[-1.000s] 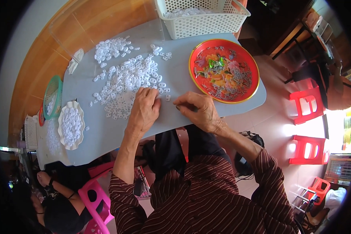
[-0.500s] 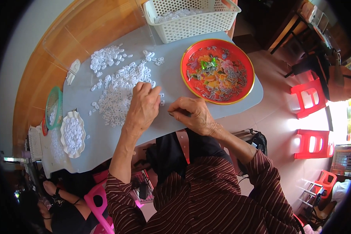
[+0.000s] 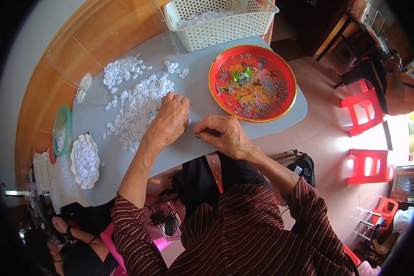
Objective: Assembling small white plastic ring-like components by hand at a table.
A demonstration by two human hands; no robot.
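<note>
My left hand [image 3: 169,120] rests on the grey table at the right edge of a pile of small white plastic pieces [image 3: 140,108], oval with holes. Its fingers curl downward, and what they hold, if anything, is hidden; one white piece shows beside them. Close to its right, my right hand [image 3: 223,136] is closed in a pinch above the table's near edge, thumb against forefinger. Whatever sits in that pinch is too small to make out. Beyond this hand lies a round red flowered tray [image 3: 287,69] with many thin metal pins [image 3: 277,89] and a shiny green piece [image 3: 242,75].
A white perforated basket [image 3: 216,37] with white pieces stands at the far edge. On the left are a scalloped dish [image 3: 94,178] of pieces and a green basket [image 3: 69,131]. Another person's arm [image 3: 80,233] shows lower left. Red stools [image 3: 363,112] stand on the right.
The view has shifted slightly. My left hand has moved a little to the right over the table, covering a white piece beside it. My right hand keeps its pinch.
</note>
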